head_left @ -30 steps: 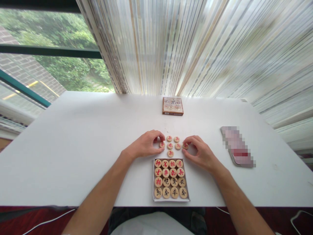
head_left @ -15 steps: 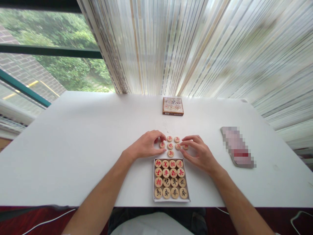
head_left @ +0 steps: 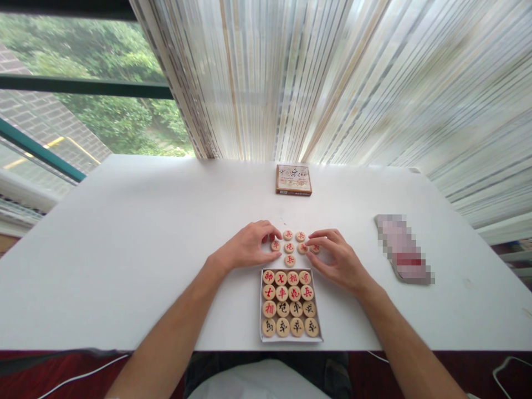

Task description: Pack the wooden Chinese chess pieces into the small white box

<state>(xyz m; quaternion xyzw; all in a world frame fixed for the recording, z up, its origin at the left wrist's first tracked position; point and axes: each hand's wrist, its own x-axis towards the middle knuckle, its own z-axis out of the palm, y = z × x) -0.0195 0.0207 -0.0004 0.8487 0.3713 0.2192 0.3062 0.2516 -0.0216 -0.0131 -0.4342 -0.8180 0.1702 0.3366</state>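
Note:
Several round wooden Chinese chess pieces with red characters lie loosely grouped on the white table, among them a middle piece [head_left: 288, 247]. My left hand [head_left: 251, 244] rests at the group's left side, thumb and fingers apart and curved around a red piece [head_left: 275, 245]. On the right side, my right hand [head_left: 334, 257] spreads its fingers over two pieces, one of them the outermost piece [head_left: 315, 249], partly covered by the fingers. Whether the fingertips touch these pieces I cannot tell. Just nearer to me sits an open box tray [head_left: 262, 332] filled with rows of red and black pieces.
A printed Chinese chess box lid [head_left: 293, 180] lies toward the back of the white table [head_left: 145, 249]. To the right is a flat, pixelated object [head_left: 403, 249]. Behind the table hang striped curtains [head_left: 266, 83], with a window at left. White cables run along the floor.

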